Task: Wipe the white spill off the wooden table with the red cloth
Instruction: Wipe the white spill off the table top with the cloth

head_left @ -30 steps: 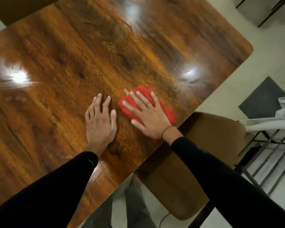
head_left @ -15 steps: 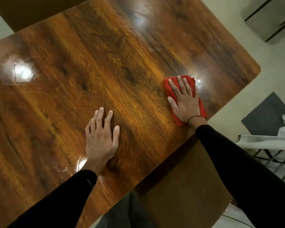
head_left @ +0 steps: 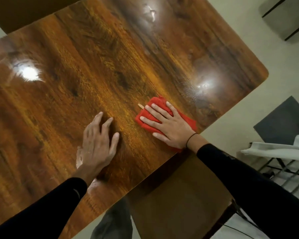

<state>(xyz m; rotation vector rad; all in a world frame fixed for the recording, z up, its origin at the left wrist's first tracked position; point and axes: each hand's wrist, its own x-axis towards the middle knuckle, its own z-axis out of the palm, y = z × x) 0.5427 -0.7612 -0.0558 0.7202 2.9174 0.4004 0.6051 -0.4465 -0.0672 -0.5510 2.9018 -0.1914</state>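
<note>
Head view shows the right hand [head_left: 169,128] pressed flat, fingers spread, on the crumpled red cloth [head_left: 160,107] near the glossy wooden table's [head_left: 76,75] right edge, a hazy whitish smear [head_left: 199,87] lying just beyond it, far-right, while the left hand [head_left: 97,144] rests open and empty, farther away.

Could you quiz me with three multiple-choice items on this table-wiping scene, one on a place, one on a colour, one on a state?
1. Where does the cloth lie on the wooden table?
A. near the edge by the brown chair
B. at the far left corner
C. on the floor

2. What colour is the cloth?
A. blue
B. red
C. white

3. How is the right hand placed?
A. clenched in a fist in the air
B. pinching a cup
C. flat, fingers spread, pressing on the cloth

Answers: 1 A, the cloth sits by the table edge above the chair. 2 B, it is bright red. 3 C, the palm lies open over it.
</note>
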